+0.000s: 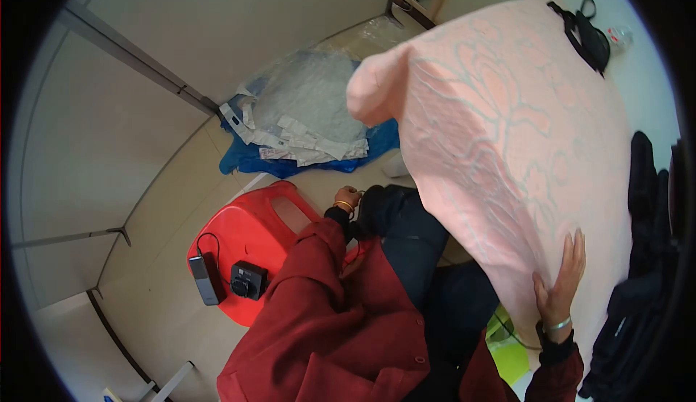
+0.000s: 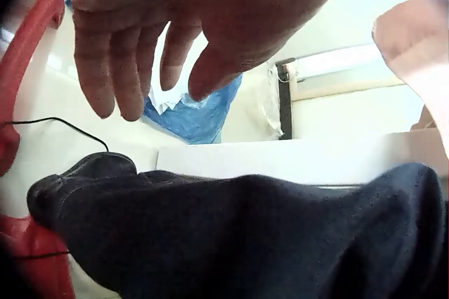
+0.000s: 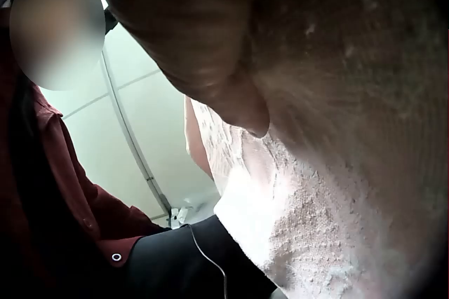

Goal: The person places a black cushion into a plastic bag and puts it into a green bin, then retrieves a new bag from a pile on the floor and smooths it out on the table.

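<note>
A pink cloth (image 1: 507, 112) with a pale floral outline pattern spreads over a raised surface on the right and hangs down toward the person's knees. My right hand (image 1: 562, 286) lies on the cloth near its front side, fingers extended and thumb out to the side. Close up in the right wrist view, the palm and thumb (image 3: 245, 106) rest against its textured weave. My left hand (image 1: 348, 197) hangs beside the dark-trousered knee (image 1: 399, 217), next to the red plastic stool. In the left wrist view its fingers (image 2: 102, 75) droop loosely, with nothing in them.
On the red stool (image 1: 246, 250) lie a power bank (image 1: 206, 286) and a small black camera (image 1: 248, 280), both cabled. Blue plastic sheeting (image 1: 235, 154) with paper strips (image 1: 319, 144) covers floor beyond. A black pouch (image 1: 593, 43) and dark clothing (image 1: 631, 300) lie right of the cloth.
</note>
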A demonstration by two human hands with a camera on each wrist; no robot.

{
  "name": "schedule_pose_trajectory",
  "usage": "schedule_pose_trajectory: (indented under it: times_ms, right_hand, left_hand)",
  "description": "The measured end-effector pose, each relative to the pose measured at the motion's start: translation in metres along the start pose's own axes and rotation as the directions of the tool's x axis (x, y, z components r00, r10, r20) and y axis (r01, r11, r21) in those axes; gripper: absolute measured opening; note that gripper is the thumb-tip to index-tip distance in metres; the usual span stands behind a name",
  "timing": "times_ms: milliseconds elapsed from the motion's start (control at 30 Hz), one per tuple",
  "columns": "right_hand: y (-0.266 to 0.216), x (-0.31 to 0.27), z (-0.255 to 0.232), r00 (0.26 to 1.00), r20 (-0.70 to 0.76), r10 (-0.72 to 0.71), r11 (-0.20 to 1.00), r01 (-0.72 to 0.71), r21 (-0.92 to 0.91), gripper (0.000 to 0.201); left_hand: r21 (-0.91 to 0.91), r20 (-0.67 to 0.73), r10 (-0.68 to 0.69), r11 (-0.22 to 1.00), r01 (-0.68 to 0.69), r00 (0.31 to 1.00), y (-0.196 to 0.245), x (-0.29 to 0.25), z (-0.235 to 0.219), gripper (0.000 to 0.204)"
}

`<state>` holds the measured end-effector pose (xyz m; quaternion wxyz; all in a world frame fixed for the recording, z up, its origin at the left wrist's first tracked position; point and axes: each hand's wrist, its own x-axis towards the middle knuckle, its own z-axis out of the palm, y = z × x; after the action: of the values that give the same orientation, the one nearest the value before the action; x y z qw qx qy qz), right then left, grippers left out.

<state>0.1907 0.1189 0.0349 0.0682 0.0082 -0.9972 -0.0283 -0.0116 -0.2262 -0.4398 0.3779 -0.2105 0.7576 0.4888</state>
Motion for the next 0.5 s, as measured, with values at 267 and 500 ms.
schedule_pose_trajectory:
  times_ms: [267, 500]
  right_hand:
    - [-0.002, 0.012, -0.003, 0.992, 0.106, 0.065, 0.997, -0.061, -0.039, 0.087]
    - [-0.014, 0.009, -0.009, 0.984, 0.175, 0.026, 0.999, -0.030, 0.021, 0.079]
  left_hand:
    - [-0.761, 0.027, -0.160, 0.636, 0.124, 0.987, -0.001, 0.083, 0.003, 0.065]
    - [-0.944, -0.045, -0.204, 0.330, 0.026, 0.978, -0.008, 0.145, 0.019, 0.081]
